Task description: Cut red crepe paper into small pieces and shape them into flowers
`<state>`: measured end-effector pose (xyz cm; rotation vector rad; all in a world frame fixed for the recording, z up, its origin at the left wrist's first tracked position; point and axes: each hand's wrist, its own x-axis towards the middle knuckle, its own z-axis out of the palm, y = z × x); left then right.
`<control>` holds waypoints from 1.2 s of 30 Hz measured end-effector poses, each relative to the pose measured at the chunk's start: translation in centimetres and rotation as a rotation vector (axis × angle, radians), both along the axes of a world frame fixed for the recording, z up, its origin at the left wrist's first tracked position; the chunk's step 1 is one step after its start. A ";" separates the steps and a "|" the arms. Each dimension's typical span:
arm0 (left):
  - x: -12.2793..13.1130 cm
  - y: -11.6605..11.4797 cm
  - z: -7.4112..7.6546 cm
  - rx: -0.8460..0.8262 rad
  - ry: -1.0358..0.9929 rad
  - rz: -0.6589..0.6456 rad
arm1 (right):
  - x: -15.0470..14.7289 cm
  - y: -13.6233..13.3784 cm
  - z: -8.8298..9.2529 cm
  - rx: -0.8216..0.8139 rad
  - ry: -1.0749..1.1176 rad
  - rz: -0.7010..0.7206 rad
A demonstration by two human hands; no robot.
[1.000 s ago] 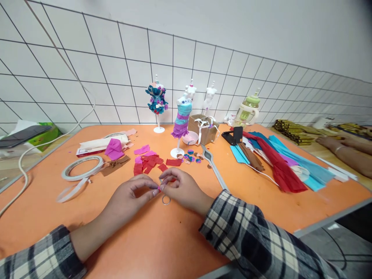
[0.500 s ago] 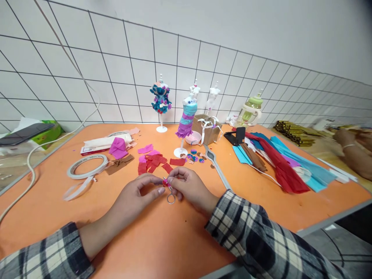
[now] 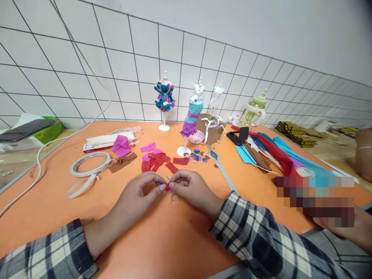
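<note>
My left hand (image 3: 144, 190) pinches a small red and pink piece of crepe paper (image 3: 167, 186) between thumb and index finger. Against the same piece, the fingers of my right hand (image 3: 195, 190) are closed, partly covering it. A metal ring (image 3: 175, 198) shows just below my right fingers, and a thin metal tip (image 3: 168, 178) pokes out above them; whether they are one tool is hidden. Beyond my hands lie torn red crepe paper strips (image 3: 158, 159) and pink scraps (image 3: 148, 147).
A small dress form (image 3: 192, 118) in blue and purple paper stands ahead, with a teal-dressed form (image 3: 164, 97) behind left. A tape roll (image 3: 76, 166) lies left. Small paper flowers (image 3: 197, 157) are scattered near grey-handled scissors (image 3: 219, 164). Another person's arm (image 3: 359, 223) reaches in from the right.
My thumbs and fingers have drawn closer together on the red and pink piece. At the right, another person's arm has come in over the table edge. The view has shifted slightly.
</note>
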<state>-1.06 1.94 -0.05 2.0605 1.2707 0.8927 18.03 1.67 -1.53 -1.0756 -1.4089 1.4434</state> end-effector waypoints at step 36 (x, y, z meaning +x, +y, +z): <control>0.2 -0.3 0.1 -0.012 -0.036 0.027 | 0.1 -0.4 0.5 -0.046 -0.080 0.013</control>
